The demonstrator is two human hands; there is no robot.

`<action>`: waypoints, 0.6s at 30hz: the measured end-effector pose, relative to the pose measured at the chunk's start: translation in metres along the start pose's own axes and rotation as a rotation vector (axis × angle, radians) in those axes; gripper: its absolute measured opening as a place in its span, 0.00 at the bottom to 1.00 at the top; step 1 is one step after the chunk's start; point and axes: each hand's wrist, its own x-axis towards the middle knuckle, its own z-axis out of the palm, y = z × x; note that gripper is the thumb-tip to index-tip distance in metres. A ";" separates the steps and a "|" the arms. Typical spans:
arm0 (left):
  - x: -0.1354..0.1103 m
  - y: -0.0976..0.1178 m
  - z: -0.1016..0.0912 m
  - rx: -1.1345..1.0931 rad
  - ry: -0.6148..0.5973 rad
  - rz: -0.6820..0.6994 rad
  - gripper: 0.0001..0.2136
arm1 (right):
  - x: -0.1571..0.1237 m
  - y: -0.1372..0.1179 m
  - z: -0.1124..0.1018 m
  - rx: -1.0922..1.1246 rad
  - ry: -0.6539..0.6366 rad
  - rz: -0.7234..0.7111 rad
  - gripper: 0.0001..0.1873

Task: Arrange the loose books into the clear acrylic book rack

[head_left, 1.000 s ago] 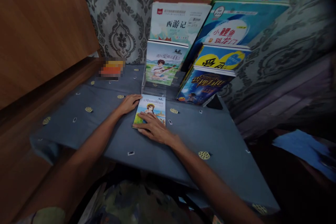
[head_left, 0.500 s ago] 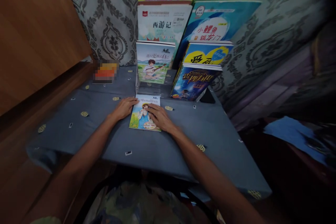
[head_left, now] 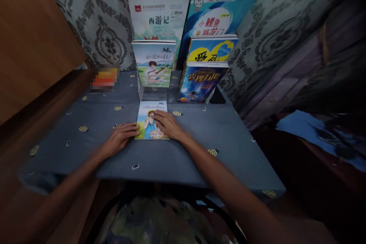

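Tablecloth of grey-blue fabric with yellow pineapple prints (head_left: 168,164) covers the table. Toward the back, a clear plastic stand (head_left: 156,95) holds upright, colourful books (head_left: 154,69). Just in front lies a thin paperback with a pale-blue, illustrated cover (head_left: 148,124), face up. The person's right hand (head_left: 168,124), loosely open, rests over the cover's right side; the left hand (head_left: 120,136), fingers extended, touches its lower left edge. Neither grips anything. Light, even pressure should steady the paperback without creasing the cover or rucking the cloth.
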 end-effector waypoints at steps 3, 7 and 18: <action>-0.013 0.006 -0.008 0.015 -0.015 0.025 0.20 | 0.000 0.000 0.001 0.008 0.016 0.002 0.19; -0.015 0.011 -0.011 0.066 -0.053 0.062 0.20 | -0.001 -0.001 0.000 0.017 0.023 0.001 0.18; 0.016 0.028 -0.006 0.039 -0.238 0.079 0.26 | 0.001 -0.002 -0.004 0.080 0.012 0.045 0.18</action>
